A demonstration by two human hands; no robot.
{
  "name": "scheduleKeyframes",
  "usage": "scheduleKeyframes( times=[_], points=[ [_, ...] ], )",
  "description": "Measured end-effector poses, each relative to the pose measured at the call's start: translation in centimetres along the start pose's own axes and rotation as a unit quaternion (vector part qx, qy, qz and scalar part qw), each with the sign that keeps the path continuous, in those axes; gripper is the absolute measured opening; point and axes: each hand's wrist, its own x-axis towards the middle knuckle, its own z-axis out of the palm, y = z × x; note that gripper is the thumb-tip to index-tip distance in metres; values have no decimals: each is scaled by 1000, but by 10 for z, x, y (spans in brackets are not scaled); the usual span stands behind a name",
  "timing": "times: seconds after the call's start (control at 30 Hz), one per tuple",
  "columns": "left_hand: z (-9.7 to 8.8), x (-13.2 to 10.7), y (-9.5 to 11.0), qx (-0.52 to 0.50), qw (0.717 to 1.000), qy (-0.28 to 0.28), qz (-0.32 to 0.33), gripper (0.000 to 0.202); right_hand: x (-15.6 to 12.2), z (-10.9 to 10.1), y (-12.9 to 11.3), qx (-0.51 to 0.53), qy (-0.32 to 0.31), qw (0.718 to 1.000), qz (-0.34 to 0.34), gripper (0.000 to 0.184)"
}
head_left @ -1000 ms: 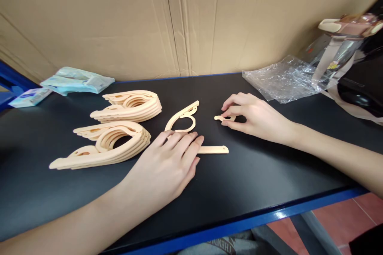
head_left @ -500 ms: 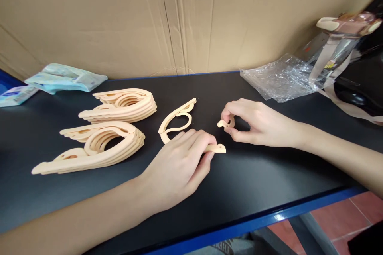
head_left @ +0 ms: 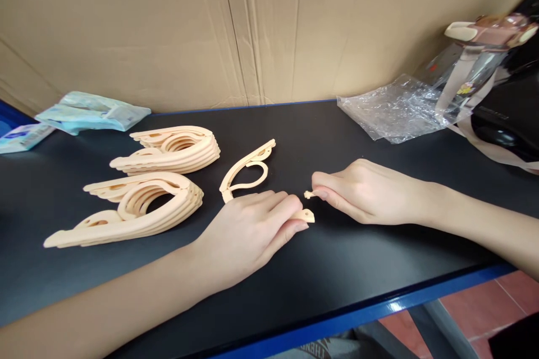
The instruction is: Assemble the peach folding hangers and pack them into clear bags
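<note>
My left hand point(head_left: 256, 230) is closed around one arm of a beige folding clothes hanger point(head_left: 248, 158). The hanger's other arm and its curved inner loop stick out past my knuckles. Between my thumb and index finger shows the flat end of the held arm, with a small hole in it. Just to the right, my right hand point(head_left: 362, 193) pinches a small beige plastic piece point(head_left: 309, 194). Only its knobbed tip shows, pointing at the hanger end with a short gap between; my fingers hide the rest.
Two stacks of folded beige hangers, a far stack point(head_left: 168, 151) and a near stack point(head_left: 130, 207), lie at left on the black table point(head_left: 362, 280). Blue tissue packs point(head_left: 95, 112) sit behind them. At right are a clear plastic bag point(head_left: 391, 109) and a strapped bottle point(head_left: 484, 61). Cardboard point(head_left: 168, 28) stands behind.
My right hand has come down and turned, so the small piece's tip now points left, level with my left hand's fingers. The left hand and hanger have shifted slightly left and down.
</note>
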Motion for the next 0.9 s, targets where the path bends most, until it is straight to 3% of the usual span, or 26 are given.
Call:
scheduleKeyframes(
  times=[0.2, 0.37, 0.6, 0.9],
  points=[
    [-8, 4, -5, -27, 998, -51, -9, 25, 0, -2, -1, 41, -19, 998, -35, 40],
    [-9, 5, -6, -16, 998, -55, -13, 32, -1, 0, 3, 94, -12, 994, -59, 50],
    [-9, 6, -4, 4, 999, -53, -6, 41, -1, 5, 2, 141, -4, 988, -67, 48],
    [-7, 6, -4, -1, 999, -48, -1, 43, -3, 12, -7, 84, 25, 993, -76, 51]
  ],
)
